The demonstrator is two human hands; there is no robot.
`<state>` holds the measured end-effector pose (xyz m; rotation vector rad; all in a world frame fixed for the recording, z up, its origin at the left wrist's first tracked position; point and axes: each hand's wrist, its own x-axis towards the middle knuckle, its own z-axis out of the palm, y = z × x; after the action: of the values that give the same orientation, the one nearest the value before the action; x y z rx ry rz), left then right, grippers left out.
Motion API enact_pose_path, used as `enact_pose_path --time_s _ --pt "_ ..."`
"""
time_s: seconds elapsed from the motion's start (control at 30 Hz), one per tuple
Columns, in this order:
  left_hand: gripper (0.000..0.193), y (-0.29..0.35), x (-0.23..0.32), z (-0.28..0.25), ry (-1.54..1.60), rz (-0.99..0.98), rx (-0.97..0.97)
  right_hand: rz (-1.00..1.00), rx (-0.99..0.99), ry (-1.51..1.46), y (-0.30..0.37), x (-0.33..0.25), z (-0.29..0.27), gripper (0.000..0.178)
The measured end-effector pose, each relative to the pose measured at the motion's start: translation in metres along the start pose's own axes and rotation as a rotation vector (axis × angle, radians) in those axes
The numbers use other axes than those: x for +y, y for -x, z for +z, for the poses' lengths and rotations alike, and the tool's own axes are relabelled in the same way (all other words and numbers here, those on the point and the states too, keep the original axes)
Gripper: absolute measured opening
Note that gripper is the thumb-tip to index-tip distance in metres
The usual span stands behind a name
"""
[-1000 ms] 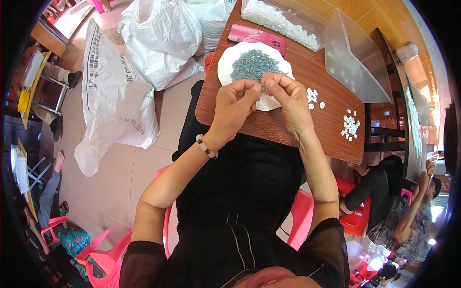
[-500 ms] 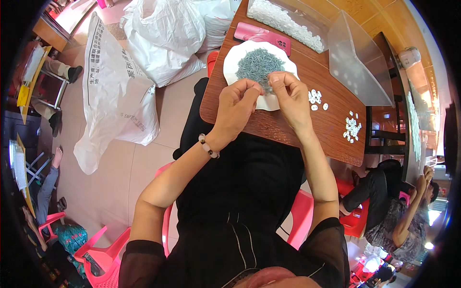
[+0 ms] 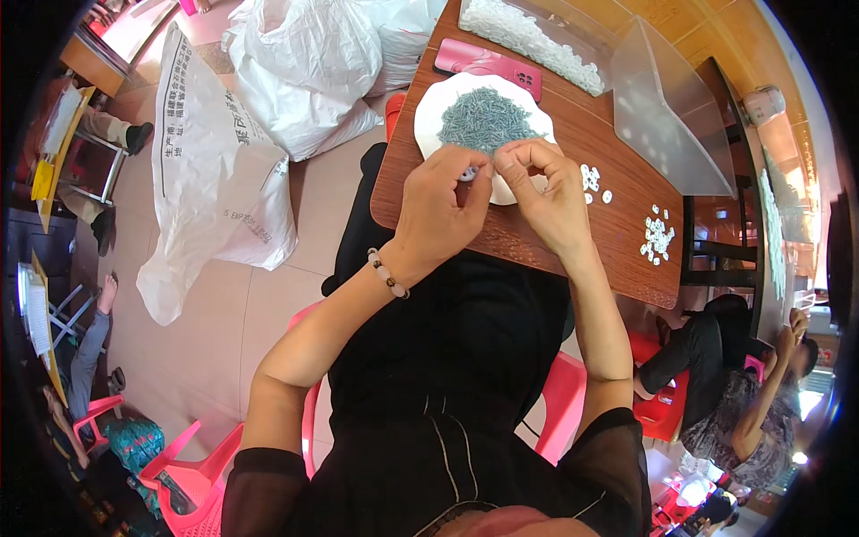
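Note:
Over the near edge of a white scalloped plate (image 3: 429, 134), my two hands meet with their fingertips close together. A heap of thin grey-blue screws (image 3: 485, 118) fills the plate. My left hand (image 3: 440, 201) is closed in a pinch, and a small white plastic piece (image 3: 467, 174) shows between its thumb and fingers. My right hand (image 3: 548, 192) pinches thumb against forefinger; whatever is between them is too small to name. To its right, small white pieces (image 3: 591, 182) lie on the brown table (image 3: 537, 255), with another scattered group (image 3: 658, 238) nearer the table's right end.
Behind the plate lie a pink phone (image 3: 488, 64) and a clear bin of white pieces (image 3: 537, 40). An upright translucent panel (image 3: 671, 112) stands at the right. White sacks (image 3: 224, 179) rest on the floor to the left. A person (image 3: 752, 403) sits at the far right.
My hands have drawn slightly nearer to me, and the fingertips have come closer together. The white piece in my left hand now shows.

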<state>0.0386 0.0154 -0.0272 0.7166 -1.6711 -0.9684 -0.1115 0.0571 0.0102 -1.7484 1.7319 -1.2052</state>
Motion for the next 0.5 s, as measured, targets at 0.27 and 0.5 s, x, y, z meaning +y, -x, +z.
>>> enact_pose_path --time_s 0.27,0.5 --pt "0.008 0.0 -0.001 0.003 0.147 -0.112 -0.014 -0.017 0.007 -0.01 0.005 -0.008 -0.002 0.005" --pt "0.02 -0.003 0.008 -0.008 0.614 -0.551 -0.206 -0.315 0.144 0.184 0.011 -0.009 -0.005 0.01"
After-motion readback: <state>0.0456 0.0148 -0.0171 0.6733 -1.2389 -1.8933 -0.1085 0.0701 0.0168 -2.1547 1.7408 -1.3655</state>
